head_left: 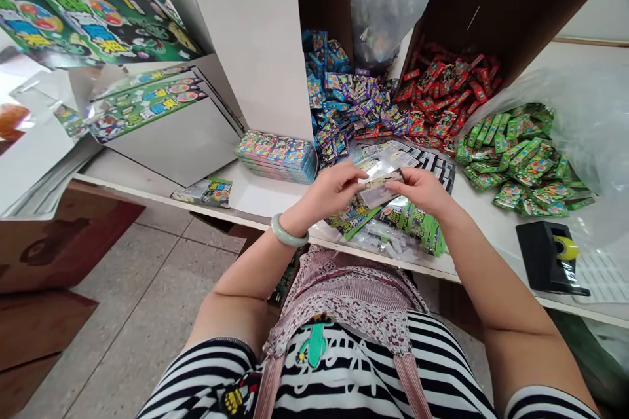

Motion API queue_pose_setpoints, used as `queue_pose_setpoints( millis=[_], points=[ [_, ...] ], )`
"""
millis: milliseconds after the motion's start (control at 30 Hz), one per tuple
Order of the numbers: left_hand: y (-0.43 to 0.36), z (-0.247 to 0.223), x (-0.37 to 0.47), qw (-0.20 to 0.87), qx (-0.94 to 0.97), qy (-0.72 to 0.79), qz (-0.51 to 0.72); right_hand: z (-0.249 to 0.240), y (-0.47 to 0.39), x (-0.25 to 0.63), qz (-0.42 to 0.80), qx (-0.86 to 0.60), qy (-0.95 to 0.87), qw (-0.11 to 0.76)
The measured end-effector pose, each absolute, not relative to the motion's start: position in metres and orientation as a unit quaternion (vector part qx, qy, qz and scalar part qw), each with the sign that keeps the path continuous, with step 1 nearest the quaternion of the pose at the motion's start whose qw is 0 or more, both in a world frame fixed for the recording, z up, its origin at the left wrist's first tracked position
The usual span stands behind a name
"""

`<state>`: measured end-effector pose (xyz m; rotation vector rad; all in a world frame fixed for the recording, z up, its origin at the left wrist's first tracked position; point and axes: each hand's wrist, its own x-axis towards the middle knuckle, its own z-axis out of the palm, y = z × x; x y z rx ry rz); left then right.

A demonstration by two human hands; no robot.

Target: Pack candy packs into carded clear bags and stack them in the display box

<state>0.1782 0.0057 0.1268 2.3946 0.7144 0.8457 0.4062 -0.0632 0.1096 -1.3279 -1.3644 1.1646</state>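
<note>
Both hands meet over the front of the white table. My left hand (339, 184), with a pale green bangle at its wrist, has its fingers closed on the left side of a small clear packet (377, 192). Pinched on the packet's right end is my right hand (423, 191). What lies inside the packet is hard to make out. Beneath the hands lie printed plastic pouches (410, 221) in green and black. Left of my left hand, a box with its white lid raised holds neat rows of small candy packs (278, 154).
Piles of small packs lie along the back: blue and purple ones (361, 101), red ones (442, 88) and green ones (528, 157) in a plastic bag. A black tape dispenser (545, 255) stands at the right edge. Folded printed cartons (147, 105) lean at left.
</note>
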Motion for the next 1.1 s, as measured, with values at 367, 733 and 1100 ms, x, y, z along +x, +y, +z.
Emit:
queue_pose_setpoints(
  millis=[367,733,1100],
  points=[
    [-0.005,0.116,0.179,0.099,0.912,0.306,0.255,0.127,-0.075,0.393,0.319,-0.526,-0.603,0.509],
    [-0.022,0.099,0.202,0.625,0.57,0.36,0.394,0.083,-0.105,0.369,0.443,-0.531,-0.458,0.559],
    [-0.057,0.051,0.174,0.765,0.548,0.272,0.2,0.057,-0.131,0.401,0.495,-0.582,-0.352,0.541]
  ],
)
